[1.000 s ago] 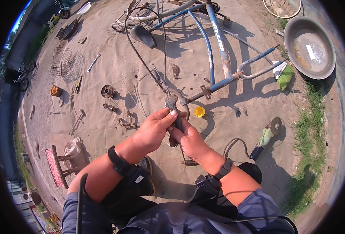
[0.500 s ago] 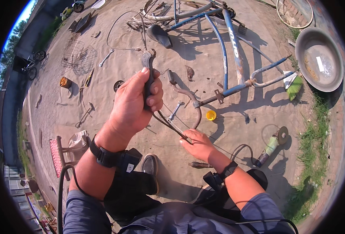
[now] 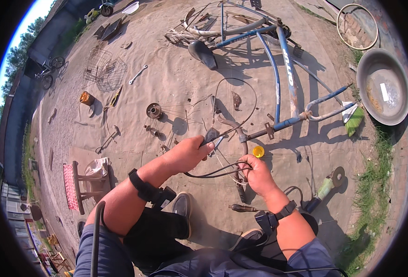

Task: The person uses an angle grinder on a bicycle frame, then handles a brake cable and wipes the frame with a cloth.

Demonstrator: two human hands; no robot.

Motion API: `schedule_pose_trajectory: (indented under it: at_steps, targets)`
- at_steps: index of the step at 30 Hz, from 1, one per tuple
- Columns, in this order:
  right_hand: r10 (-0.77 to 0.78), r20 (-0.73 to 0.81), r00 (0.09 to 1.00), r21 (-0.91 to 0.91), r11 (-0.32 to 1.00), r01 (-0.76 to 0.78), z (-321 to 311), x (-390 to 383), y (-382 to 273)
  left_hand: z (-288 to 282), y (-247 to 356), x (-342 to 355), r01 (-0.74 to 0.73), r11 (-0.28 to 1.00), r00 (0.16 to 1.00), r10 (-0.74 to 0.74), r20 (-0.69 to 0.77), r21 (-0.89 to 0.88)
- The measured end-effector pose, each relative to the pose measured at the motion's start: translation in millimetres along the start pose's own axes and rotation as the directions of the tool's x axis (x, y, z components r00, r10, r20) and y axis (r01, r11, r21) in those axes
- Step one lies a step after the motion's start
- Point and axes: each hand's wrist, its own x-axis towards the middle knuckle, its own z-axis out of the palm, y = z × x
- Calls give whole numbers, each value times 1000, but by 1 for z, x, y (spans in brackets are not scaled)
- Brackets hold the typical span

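My left hand (image 3: 192,153) is closed around a dark lever-like part with a grey head (image 3: 211,135); its exact kind is hard to make out. From that head a thin cable (image 3: 254,98) loops up and over to the right. Dark cables (image 3: 208,175) run between my two hands, and my right hand (image 3: 258,175) pinches them in its closed fingers. Below and behind my hands lies a rusty bent handlebar (image 3: 245,147), joined to a blue bicycle frame (image 3: 290,83). A yellow cup (image 3: 258,151) stands just beyond my right hand.
An angle grinder (image 3: 324,190) lies at right, near a handled tool (image 3: 243,208). A large metal basin (image 3: 383,87) and a green brush (image 3: 354,121) are farther right. At left are a wheel hub (image 3: 153,111), a wrench (image 3: 138,74), a wire basket (image 3: 103,69) and a small stool (image 3: 73,187).
My left hand has lowered and moved right with the lever-like part, closer to my right hand. My right hand has shifted slightly right. The cable loop has swung from left to right.
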Motion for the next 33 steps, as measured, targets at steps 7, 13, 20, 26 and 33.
schedule_pose_trajectory:
  at_steps: [7,13,20,26,33]
  targets:
    - [-219,-6,976,53,974,219,10,0,-46,64,-21,11,28,999,995,-26,98,-26]
    - [-274,71,959,90,959,267,24,-14,-59,102,-34,14,55,928,969,39,242,-368]
    - [-387,120,914,25,922,387,17,-29,-90,93,-25,11,394,548,900,-65,432,-738]
    - [-568,249,785,-133,782,608,39,-44,-89,110,-65,16,282,513,841,275,466,-811]
    - [-592,453,667,-277,618,736,27,-49,-99,55,-10,9,242,425,903,231,363,-873]
